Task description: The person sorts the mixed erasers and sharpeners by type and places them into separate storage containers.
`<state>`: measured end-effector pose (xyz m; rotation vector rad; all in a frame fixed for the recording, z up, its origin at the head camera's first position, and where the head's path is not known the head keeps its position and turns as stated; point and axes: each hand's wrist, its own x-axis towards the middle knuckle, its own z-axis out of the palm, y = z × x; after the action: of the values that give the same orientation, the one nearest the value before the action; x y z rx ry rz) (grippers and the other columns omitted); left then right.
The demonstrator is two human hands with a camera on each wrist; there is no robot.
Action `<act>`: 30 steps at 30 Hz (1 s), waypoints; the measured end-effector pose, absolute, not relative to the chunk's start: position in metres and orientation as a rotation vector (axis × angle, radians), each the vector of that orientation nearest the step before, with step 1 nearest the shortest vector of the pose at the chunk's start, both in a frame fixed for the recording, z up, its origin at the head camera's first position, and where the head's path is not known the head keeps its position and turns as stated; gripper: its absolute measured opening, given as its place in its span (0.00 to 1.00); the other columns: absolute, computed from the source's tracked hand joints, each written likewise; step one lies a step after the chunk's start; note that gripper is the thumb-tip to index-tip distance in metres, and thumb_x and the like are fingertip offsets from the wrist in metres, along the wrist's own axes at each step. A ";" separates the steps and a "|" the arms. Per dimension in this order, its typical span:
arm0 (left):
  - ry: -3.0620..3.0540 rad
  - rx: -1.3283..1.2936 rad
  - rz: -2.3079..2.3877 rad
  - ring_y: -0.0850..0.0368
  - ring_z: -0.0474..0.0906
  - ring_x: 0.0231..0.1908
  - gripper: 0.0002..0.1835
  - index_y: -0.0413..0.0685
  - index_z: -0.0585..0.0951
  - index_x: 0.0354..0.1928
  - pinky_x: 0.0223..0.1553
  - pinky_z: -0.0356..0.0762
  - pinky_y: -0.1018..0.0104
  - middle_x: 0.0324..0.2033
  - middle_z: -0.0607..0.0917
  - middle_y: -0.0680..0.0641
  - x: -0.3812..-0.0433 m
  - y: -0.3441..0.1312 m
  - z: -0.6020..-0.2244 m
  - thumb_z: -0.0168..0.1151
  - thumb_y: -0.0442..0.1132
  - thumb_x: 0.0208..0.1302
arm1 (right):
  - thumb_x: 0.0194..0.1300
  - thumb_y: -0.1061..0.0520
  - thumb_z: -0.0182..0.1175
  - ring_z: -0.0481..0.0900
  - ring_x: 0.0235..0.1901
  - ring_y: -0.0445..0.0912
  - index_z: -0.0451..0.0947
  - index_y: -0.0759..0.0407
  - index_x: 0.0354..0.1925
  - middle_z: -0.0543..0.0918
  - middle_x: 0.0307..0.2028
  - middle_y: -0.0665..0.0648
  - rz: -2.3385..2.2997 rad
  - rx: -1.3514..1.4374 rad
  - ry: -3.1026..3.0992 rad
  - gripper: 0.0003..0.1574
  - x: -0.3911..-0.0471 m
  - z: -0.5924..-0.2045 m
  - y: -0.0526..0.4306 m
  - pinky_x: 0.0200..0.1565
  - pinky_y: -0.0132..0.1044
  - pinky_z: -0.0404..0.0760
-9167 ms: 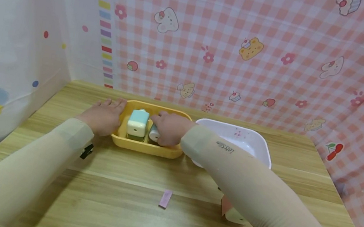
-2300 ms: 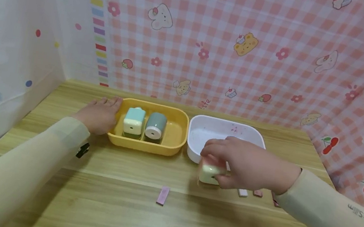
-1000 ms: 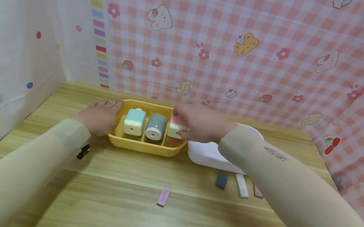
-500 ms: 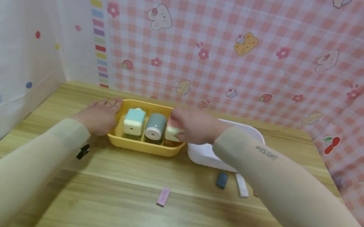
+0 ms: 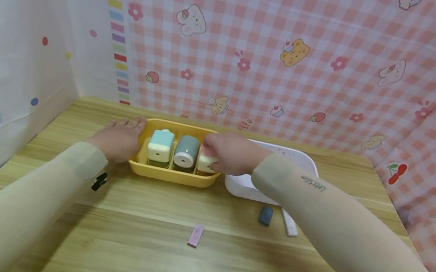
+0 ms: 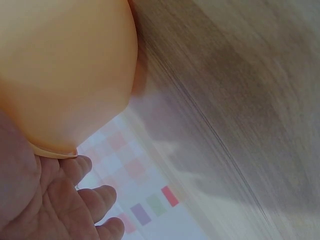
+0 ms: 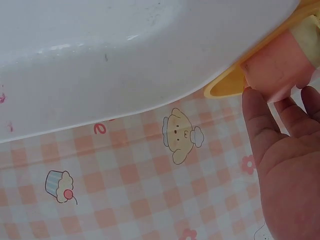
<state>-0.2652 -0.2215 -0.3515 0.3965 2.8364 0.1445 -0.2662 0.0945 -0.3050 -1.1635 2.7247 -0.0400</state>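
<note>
A yellow tray (image 5: pixel 174 177) holds a mint-and-cream pencil sharpener (image 5: pixel 160 146), a grey-and-white pencil sharpener (image 5: pixel 186 152) and, at its right end, a pink-and-cream pencil sharpener (image 5: pixel 206 164). My right hand (image 5: pixel 236 154) has its fingers on that pink one, partly covering it. From the right wrist, fingertips of the right hand (image 7: pixel 290 165) show against its pink side. My left hand (image 5: pixel 117 140) rests with extended fingers at the tray's left end. Up close in the left wrist view, the left hand (image 6: pixel 60 205) touches the rim of the yellow tray (image 6: pixel 70 70).
A white tray (image 5: pixel 249 192) stands right beside the yellow one, partly behind my right arm. In front lie a dark blue block (image 5: pixel 266 216), a white bar (image 5: pixel 289 223) and a flat pink-purple piece (image 5: pixel 196 236). A patterned cloth (image 5: pixel 224 38) hangs behind the table.
The grey sharpener was placed first, then the pink one came from the table's right into the yellow tray. Lately my right hand has shifted it slightly left and down. The left hand stays put.
</note>
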 end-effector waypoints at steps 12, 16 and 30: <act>2.827 0.387 0.150 0.23 0.38 0.80 0.37 0.36 0.39 0.83 0.78 0.36 0.27 0.83 0.42 0.32 -0.265 -0.221 -0.351 0.29 0.37 0.76 | 0.70 0.50 0.69 0.80 0.48 0.48 0.72 0.53 0.62 0.80 0.49 0.50 -0.026 -1.087 2.694 0.27 -0.264 -0.308 0.092 0.56 0.45 0.81; 2.822 0.377 0.168 0.23 0.37 0.81 0.37 0.37 0.39 0.84 0.78 0.35 0.27 0.84 0.42 0.33 -0.265 -0.220 -0.351 0.28 0.37 0.76 | 0.71 0.50 0.69 0.80 0.50 0.49 0.73 0.54 0.62 0.81 0.51 0.51 -0.015 -1.091 2.691 0.27 -0.263 -0.309 0.092 0.57 0.46 0.81; 2.829 0.388 0.187 0.23 0.38 0.80 0.37 0.36 0.40 0.83 0.78 0.35 0.27 0.84 0.42 0.33 -0.265 -0.220 -0.350 0.29 0.36 0.75 | 0.72 0.47 0.68 0.80 0.55 0.48 0.72 0.52 0.66 0.82 0.57 0.51 -0.023 -1.045 2.666 0.29 -0.265 -0.309 0.091 0.62 0.46 0.80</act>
<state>-0.2646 -0.2203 -0.3499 0.3876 2.8285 0.1869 -0.2648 0.0909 -0.3090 -1.0447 2.6663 -0.0235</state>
